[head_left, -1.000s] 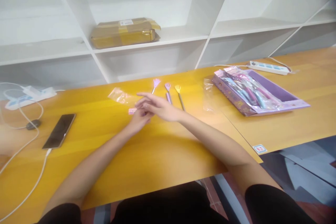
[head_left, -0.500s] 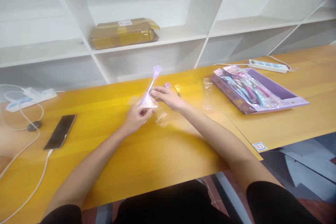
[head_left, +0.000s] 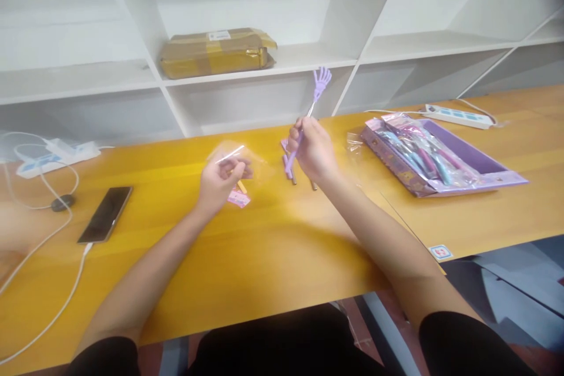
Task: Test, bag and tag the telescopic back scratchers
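Observation:
My right hand [head_left: 316, 147] is closed around a purple back scratcher [head_left: 321, 83], its hand-shaped head pointing up on a thin metal rod. Pinched in my left hand [head_left: 219, 182] is a clear plastic bag [head_left: 231, 155], which spreads out over the fingers. Below those fingers, a pink printed card [head_left: 239, 198] lies on the table, with a small yellow piece beside it. Another purple back scratcher [head_left: 287, 167] lies behind and left of my right hand. A metal rod end [head_left: 314, 186] shows under the right wrist; the rest of it is hidden.
At the right, a purple box [head_left: 497, 175] holds several bagged back scratchers. Another clear wrapper [head_left: 353, 144] lies beside it. A phone [head_left: 106, 214] on a cable and a power strip [head_left: 59, 160] are at the left. A taped parcel [head_left: 215, 54] sits on the shelf.
My right hand has drawn the purple back scratcher out of the clear bag and moved right and up with it. My left hand has shifted slightly left with the bag.

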The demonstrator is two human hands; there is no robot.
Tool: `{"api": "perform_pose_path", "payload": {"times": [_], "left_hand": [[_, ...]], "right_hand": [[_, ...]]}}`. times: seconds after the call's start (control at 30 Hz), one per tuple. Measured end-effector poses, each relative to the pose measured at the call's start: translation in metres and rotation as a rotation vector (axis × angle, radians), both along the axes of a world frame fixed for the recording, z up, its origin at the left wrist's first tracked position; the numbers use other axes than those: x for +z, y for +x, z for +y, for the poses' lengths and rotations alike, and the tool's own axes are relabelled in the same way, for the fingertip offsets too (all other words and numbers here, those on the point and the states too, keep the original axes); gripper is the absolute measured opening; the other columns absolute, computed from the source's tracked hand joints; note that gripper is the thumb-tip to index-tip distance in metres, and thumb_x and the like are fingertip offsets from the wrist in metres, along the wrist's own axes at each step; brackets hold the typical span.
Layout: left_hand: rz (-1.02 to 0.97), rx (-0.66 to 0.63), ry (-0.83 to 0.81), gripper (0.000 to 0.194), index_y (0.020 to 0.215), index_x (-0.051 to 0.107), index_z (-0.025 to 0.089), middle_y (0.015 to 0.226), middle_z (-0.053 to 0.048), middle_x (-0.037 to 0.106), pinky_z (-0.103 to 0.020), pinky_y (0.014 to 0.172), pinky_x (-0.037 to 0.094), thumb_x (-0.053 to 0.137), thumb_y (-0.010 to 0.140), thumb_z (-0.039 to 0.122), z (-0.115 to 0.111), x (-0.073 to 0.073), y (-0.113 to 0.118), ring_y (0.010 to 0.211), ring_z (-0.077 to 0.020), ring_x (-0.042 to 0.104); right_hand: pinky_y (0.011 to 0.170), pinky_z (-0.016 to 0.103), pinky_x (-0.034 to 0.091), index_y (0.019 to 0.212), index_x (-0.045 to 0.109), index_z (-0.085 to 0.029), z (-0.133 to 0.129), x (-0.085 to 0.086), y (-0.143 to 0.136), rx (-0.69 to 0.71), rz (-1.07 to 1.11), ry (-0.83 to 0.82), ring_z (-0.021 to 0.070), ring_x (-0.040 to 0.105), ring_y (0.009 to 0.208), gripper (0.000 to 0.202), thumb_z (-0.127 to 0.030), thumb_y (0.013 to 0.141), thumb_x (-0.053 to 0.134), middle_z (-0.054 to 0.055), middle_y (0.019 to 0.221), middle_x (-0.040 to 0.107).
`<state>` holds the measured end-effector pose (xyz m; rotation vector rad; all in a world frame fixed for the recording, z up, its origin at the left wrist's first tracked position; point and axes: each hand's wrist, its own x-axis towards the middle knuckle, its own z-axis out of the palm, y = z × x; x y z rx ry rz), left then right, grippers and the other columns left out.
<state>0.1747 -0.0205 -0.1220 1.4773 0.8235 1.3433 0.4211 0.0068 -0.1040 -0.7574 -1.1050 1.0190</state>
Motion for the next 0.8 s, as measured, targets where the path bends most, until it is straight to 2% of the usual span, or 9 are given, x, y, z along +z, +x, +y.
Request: {"api": "perform_pose_path", "payload": {"times": [0.07,0.13,0.23,0.3,0.43,0.5,0.63,0.73,0.8], "left_hand": [[-0.055,0.050,0.005,0.036,0.095,0.055,0.022,0.103,-0.008,0.082,-0.040,0.079,0.075,0.083,0.095,0.045,0.000,0.005,-0.003,0.084,-0.0215,0.083],[-0.051,0.101,0.025,0.034,0.098,0.052,0.024,0.102,-0.007,0.083,-0.040,0.078,0.075,0.079,0.099,0.045,0.000,0.009,-0.006,0.085,-0.0220,0.084],[0.025,0.147,0.070,0.035,0.097,0.048,0.025,0.107,-0.007,0.083,-0.041,0.084,0.075,0.077,0.100,0.046,-0.004,0.014,-0.007,0.091,-0.0228,0.086],[0.066,0.126,0.105,0.039,0.095,0.048,0.025,0.111,-0.007,0.083,-0.043,0.089,0.075,0.079,0.099,0.048,-0.008,0.016,-0.007,0.097,-0.0238,0.086],[0.076,0.085,0.086,0.043,0.096,0.048,0.026,0.107,-0.007,0.082,-0.043,0.082,0.075,0.079,0.100,0.055,-0.018,0.022,-0.004,0.098,-0.0265,0.085],[0.071,0.083,0.038,0.045,0.095,0.045,0.027,0.100,-0.005,0.080,-0.044,0.079,0.075,0.078,0.100,0.056,-0.021,0.024,-0.003,0.097,-0.0285,0.085],[0.101,0.052,-0.048,0.045,0.093,0.045,0.028,0.083,0.000,0.072,-0.048,0.074,0.075,0.082,0.095,0.052,-0.022,0.025,-0.002,0.085,-0.0295,0.085],[0.096,0.041,-0.060,0.044,0.091,0.047,0.027,0.084,0.000,0.071,-0.047,0.073,0.076,0.084,0.094,0.049,-0.020,0.023,-0.002,0.082,-0.0283,0.085],[0.060,0.064,-0.042,0.043,0.089,0.046,0.026,0.089,-0.002,0.074,-0.045,0.076,0.077,0.083,0.095,0.048,-0.017,0.022,-0.003,0.085,-0.0273,0.086]], "right_hand": [[0.047,0.025,0.035,0.100,0.055,-0.027,-0.011,0.007,-0.002,0.063,-0.057,-0.028,0.0114,0.031,0.054,0.058,-0.079,0.095,0.082,-0.004,0.082,0.047],[0.044,0.025,0.024,0.105,0.060,-0.027,-0.024,0.012,-0.010,0.146,-0.127,-0.081,0.0099,0.023,0.052,0.059,-0.081,0.094,0.082,-0.004,0.084,0.048],[0.044,0.024,0.021,0.111,0.063,-0.026,-0.042,0.014,-0.026,0.322,-0.206,-0.138,0.0090,0.026,0.053,0.064,-0.081,0.088,0.087,-0.005,0.083,0.048],[0.045,0.023,0.023,0.113,0.063,-0.026,-0.050,0.012,-0.036,0.377,-0.272,-0.152,0.0095,0.031,0.055,0.061,-0.076,0.089,0.090,-0.005,0.083,0.050],[0.047,0.024,0.032,0.109,0.065,-0.026,-0.055,0.007,-0.044,0.240,-0.383,-0.127,0.0115,0.042,0.061,0.039,-0.052,0.091,0.088,0.000,0.096,0.061],[0.048,0.025,0.035,0.106,0.065,-0.026,-0.054,0.005,-0.044,0.192,-0.378,-0.117,0.0132,0.044,0.063,0.032,-0.047,0.092,0.085,0.000,0.094,0.061],[0.054,0.027,0.038,0.095,0.063,-0.026,-0.052,0.005,-0.044,0.179,-0.359,-0.104,0.0170,0.048,0.067,0.037,-0.054,0.094,0.088,-0.001,0.080,0.054],[0.060,0.028,0.040,0.093,0.060,-0.026,-0.048,0.004,-0.042,0.140,-0.422,-0.063,0.0179,0.047,0.070,0.050,-0.066,0.094,0.090,-0.002,0.080,0.050],[0.064,0.029,0.039,0.091,0.055,-0.026,-0.046,0.005,-0.036,0.068,-0.496,0.009,0.0180,0.045,0.072,0.056,-0.073,0.099,0.082,-0.001,0.081,0.049]]}}
